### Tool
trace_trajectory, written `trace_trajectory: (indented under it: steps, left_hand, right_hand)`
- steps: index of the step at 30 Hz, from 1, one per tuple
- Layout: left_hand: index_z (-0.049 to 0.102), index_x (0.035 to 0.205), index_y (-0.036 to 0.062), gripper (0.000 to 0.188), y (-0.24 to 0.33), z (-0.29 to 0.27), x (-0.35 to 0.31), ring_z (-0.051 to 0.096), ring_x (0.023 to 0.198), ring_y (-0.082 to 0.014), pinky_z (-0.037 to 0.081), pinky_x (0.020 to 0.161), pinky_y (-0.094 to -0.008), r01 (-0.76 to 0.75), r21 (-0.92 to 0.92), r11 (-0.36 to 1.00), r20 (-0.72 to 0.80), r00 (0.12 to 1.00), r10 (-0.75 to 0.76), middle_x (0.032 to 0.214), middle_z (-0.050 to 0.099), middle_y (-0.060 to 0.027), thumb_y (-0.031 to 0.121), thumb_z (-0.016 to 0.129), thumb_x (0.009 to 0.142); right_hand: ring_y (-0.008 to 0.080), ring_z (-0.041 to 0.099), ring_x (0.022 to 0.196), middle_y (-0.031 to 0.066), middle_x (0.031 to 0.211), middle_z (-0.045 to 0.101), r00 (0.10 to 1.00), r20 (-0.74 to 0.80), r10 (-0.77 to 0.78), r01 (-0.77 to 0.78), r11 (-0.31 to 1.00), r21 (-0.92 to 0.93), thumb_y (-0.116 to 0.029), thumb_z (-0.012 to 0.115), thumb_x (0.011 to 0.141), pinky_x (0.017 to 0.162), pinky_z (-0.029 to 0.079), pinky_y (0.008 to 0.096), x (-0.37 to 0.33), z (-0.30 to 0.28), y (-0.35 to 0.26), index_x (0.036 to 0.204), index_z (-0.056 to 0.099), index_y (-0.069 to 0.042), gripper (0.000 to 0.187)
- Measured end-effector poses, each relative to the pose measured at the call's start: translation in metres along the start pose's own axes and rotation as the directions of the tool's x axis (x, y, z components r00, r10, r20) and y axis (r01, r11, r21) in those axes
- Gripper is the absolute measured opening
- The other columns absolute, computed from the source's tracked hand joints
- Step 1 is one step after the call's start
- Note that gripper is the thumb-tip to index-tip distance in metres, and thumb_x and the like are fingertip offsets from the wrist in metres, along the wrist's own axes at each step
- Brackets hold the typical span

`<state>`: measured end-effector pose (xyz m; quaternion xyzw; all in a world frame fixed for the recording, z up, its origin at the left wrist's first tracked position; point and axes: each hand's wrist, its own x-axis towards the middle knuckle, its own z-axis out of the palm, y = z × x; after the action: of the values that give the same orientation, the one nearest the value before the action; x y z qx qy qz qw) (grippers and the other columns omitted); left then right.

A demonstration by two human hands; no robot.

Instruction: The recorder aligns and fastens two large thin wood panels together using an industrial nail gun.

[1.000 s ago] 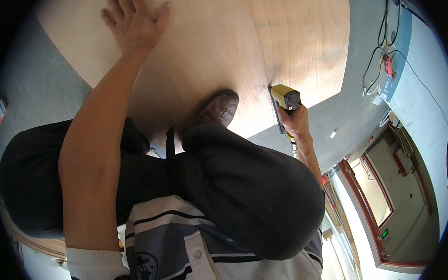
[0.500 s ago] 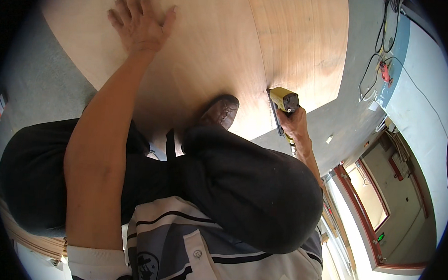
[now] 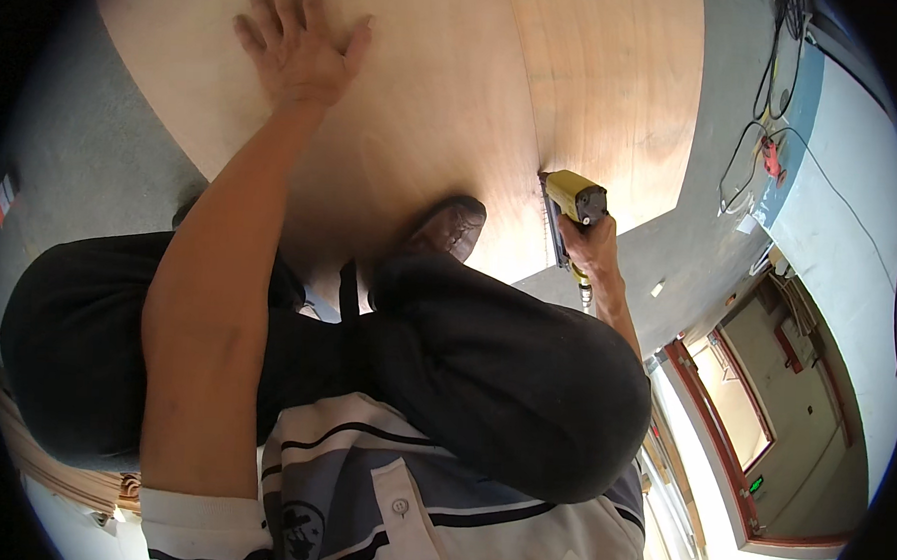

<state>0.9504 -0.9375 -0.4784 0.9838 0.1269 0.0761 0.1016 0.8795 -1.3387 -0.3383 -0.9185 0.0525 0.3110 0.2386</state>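
My right hand (image 3: 592, 246) is wrapped round the handle of a yellow and black nail gun (image 3: 575, 193). The gun's nose rests on a large plywood sheet (image 3: 416, 98), at a seam line that runs away from me across the wood. A hose fitting (image 3: 585, 294) hangs from the handle's lower end. Pressed flat on the plywood at the far left, my left hand (image 3: 303, 53) has its fingers spread and holds nothing. Between the hands, my brown shoe (image 3: 456, 228) stands on the sheet's near part.
Grey floor (image 3: 155, 127) surrounds the plywood. At the far right lie looped black cables (image 3: 778, 64) and a small red tool (image 3: 772, 159) with a cord. A red-framed doorway (image 3: 743, 413) opens at the right. Light brown boards (image 3: 60, 473) show at the lower left.
The view has shifted slightly, so my left hand and arm appear a little farther right. The nail gun stays at the seam in my right hand.
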Motion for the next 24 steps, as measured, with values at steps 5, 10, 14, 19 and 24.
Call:
trace_trajectory:
  steps: [5, 10, 14, 19, 24]
  left_hand:
    - [0.031, 0.148, 0.0070, 0.085, -0.002, -0.005, 0.001, 0.017, 0.143, -0.0415, 0.010, 0.113, -0.0620, 0.010, -0.018, 1.000, 0.015, 1.000, -0.010, 0.153, 0.025, -0.0190, 0.066, 0.044, 0.088]
    - [0.030, 0.149, 0.0075, 0.085, -0.002, 0.000, 0.000, 0.017, 0.144, -0.0406, 0.010, 0.113, -0.0617, 0.014, 0.008, 1.000, 0.025, 1.000, -0.015, 0.153, 0.026, -0.0189, 0.065, 0.045, 0.088]
    - [0.031, 0.148, 0.0080, 0.085, 0.001, 0.001, 0.003, 0.017, 0.144, -0.0401, 0.010, 0.113, -0.0617, 0.024, -0.021, 0.999, 0.012, 1.000, -0.024, 0.153, 0.027, -0.0186, 0.065, 0.045, 0.088]
    - [0.032, 0.148, 0.0082, 0.085, 0.001, -0.002, 0.001, 0.018, 0.143, -0.0400, 0.011, 0.113, -0.0618, 0.031, 0.024, 0.999, 0.039, 0.999, -0.031, 0.153, 0.027, -0.0184, 0.065, 0.047, 0.087]
    - [0.032, 0.148, 0.0082, 0.085, 0.001, -0.001, 0.001, 0.019, 0.143, -0.0406, 0.012, 0.113, -0.0618, 0.032, 0.025, 0.999, 0.032, 0.999, -0.033, 0.153, 0.028, -0.0187, 0.065, 0.047, 0.087]
  right_hand:
    - [0.0175, 0.061, 0.052, 0.0116, 0.059, 0.060, 0.998, -0.055, -0.033, 0.036, 0.997, 0.062, -0.009, 0.062, 0.077, 0.050, 0.048, 0.0339, 0.005, 0.001, -0.016, 0.082, 0.063, 0.002, 0.013]
    - [0.0208, 0.064, 0.053, 0.0149, 0.060, 0.061, 1.000, -0.006, 0.002, -0.002, 1.000, 0.012, -0.009, 0.062, 0.077, 0.051, 0.049, 0.0354, 0.011, -0.003, -0.017, 0.081, 0.063, 0.002, 0.012]
    - [0.0216, 0.064, 0.053, 0.0156, 0.059, 0.060, 0.994, -0.026, -0.107, 0.107, 0.994, -0.003, -0.010, 0.062, 0.077, 0.051, 0.049, 0.0353, 0.016, 0.000, -0.002, 0.080, 0.062, 0.002, 0.012]
    - [0.0193, 0.062, 0.052, 0.0148, 0.058, 0.059, 0.993, 0.000, -0.122, 0.122, 0.990, -0.069, -0.008, 0.063, 0.077, 0.050, 0.049, 0.0344, 0.015, -0.001, -0.012, 0.081, 0.062, 0.003, 0.012]
    - [0.0181, 0.061, 0.051, 0.0136, 0.058, 0.059, 0.997, -0.042, -0.062, 0.062, 0.998, 0.015, -0.008, 0.064, 0.077, 0.048, 0.048, 0.0336, 0.017, -0.001, -0.018, 0.079, 0.060, 0.003, 0.011]
